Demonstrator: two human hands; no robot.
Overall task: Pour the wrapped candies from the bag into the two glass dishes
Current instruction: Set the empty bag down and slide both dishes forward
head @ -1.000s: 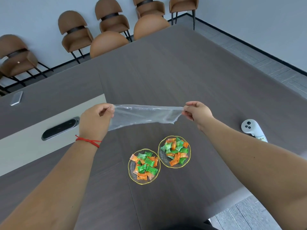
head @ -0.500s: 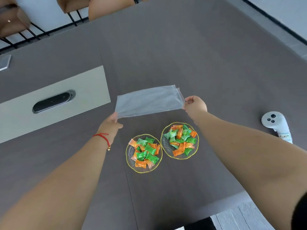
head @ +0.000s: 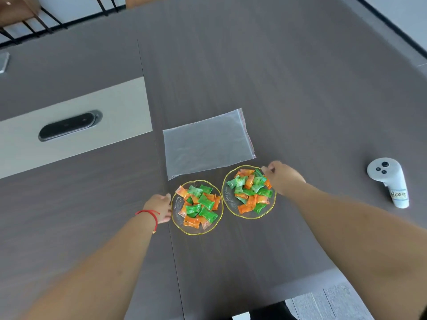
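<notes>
Empty zip bag (head: pixel 208 144) lies flat, just beyond both candy-filled glass dishes (head: pixel 182 227), left hand (head: pixel 159 207) and right hand (head: pixel 283 177) loosely curled, grasping nothing.

- Setting: an office meeting room, shown by a long dark wood-grain conference table (head: pixel 288 72) that fills most of the view.
- A pale inset panel (head: pixel 76 125) set into the tabletop carries a dark oval cable hatch (head: pixel 69 125), typical of boardroom furniture.
- Black metal chair legs (head: pixel 34 26) stand along a plain light wall at the far edge.
- Grey plank flooring (head: pixel 332 301) shows beyond the near table edge.
- A white handheld controller (head: pixel 388 181) lies on the table.
</notes>
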